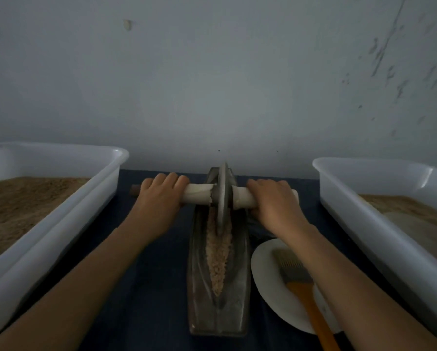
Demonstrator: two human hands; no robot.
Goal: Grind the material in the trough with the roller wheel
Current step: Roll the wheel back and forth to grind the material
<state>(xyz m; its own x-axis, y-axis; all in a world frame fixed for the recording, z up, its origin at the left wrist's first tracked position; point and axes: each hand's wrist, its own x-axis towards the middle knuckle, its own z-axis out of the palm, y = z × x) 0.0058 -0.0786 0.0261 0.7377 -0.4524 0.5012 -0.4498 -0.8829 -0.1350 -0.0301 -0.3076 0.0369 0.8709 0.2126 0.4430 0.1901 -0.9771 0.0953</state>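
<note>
A long metal trough (pixel 199 295) lies lengthwise on the dark table, its groove filled with pale crumbly material (pixel 218 259). The grey roller wheel (pixel 222 196) stands upright in the far end of the groove. A white-wrapped axle (pixel 199 195) runs through the wheel's hub to both sides. My left hand (pixel 159 198) grips the axle left of the wheel. My right hand (pixel 275 201) grips it on the right side. Both forearms reach in from the near edge.
A white plastic bin (pixel 60 216) with brown powder stands at the left, another white bin (pixel 379 219) with brown powder at the right. A white plate (pixel 268 287) beside the trough carries a brush with an orange handle (pixel 311 310). A grey wall rises close behind.
</note>
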